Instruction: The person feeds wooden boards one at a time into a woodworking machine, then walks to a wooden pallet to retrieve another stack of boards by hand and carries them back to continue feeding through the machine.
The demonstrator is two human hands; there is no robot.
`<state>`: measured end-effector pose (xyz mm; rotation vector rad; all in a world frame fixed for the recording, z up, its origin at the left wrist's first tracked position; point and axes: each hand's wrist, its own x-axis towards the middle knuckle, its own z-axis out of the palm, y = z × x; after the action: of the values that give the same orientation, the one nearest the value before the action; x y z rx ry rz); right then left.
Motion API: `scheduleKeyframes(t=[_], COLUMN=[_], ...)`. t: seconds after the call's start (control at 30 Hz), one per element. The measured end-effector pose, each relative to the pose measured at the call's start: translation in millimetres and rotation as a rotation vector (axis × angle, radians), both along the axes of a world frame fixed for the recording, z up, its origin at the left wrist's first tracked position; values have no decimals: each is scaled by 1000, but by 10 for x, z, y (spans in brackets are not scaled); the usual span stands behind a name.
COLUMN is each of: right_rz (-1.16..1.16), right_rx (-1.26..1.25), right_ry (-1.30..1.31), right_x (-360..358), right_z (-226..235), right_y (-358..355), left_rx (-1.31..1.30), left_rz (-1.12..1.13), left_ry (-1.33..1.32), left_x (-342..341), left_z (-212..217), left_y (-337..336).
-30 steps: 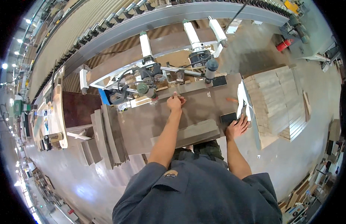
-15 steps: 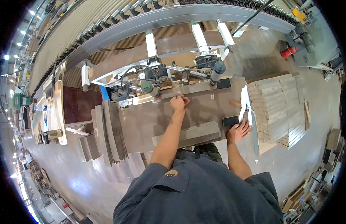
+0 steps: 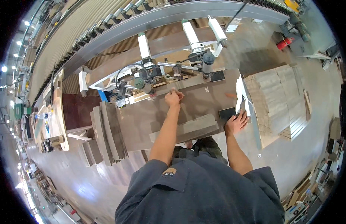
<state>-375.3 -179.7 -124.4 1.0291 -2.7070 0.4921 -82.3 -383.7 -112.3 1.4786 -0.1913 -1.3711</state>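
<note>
My left hand (image 3: 174, 98) reaches over the brown worktable (image 3: 139, 118) with its fingers curled in. It is at the near edge of a long grey-brown wooden strip (image 3: 190, 83), which lies under the machine's two cylinder clamps (image 3: 207, 63). Whether those fingers pinch anything is hidden. At the table's right edge rests my right hand (image 3: 237, 122), fingers spread and holding nothing. Beside it are a black block (image 3: 227, 113) and a white strip of paper or cloth (image 3: 239, 93). Nearer my body, several wooden strips (image 3: 189, 128) lie together on the table.
A large stack of wooden strips (image 3: 268, 100) stands on the right, with more boards (image 3: 113, 128) leaning on the left. A second black block (image 3: 217, 76) sits at the table's far right corner. White machine arms (image 3: 191, 35) reach over the far side. A red fire extinguisher (image 3: 285, 43) stands farther off.
The whole view has shifted slightly as my head moved. Both hands keep nearly the same places, the left at the strip and the right by the black block.
</note>
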Motion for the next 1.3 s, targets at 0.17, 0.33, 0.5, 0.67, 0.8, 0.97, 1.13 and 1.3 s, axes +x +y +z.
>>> scheduleKeyframes(t=[0.17, 0.33, 0.5, 0.67, 0.8, 0.97, 1.13, 1.3], right_rz=[-1, 1, 12, 14, 61, 11, 20, -9], right_rx=[-15, -27, -48, -48, -72, -50, 67, 86], right_ry=[-42, -68, -105, -146, -147, -31, -128, -17], right_x=[-1, 19, 9, -40, 40, -109, 5, -106], right_z=[29, 74, 117, 67, 113, -63, 35, -52], right_y=[27, 45, 86, 117, 5, 67, 69, 302], left_rx=[39, 65, -27, -46, -574, -543, -454, -488], left_rz=[-34, -16, -143, -671, -829, -932, -991, -975], left_ry=[-46, -46, 46, -1013, -1605, -1666, -1832, -1770], left_x=[-12, 30, 167, 165, 203, -12, 286, 147], left_z=[-20, -142, -104, 297, 622, 745, 464, 426], left_y=[15, 3, 92, 243, 207, 281, 275, 745])
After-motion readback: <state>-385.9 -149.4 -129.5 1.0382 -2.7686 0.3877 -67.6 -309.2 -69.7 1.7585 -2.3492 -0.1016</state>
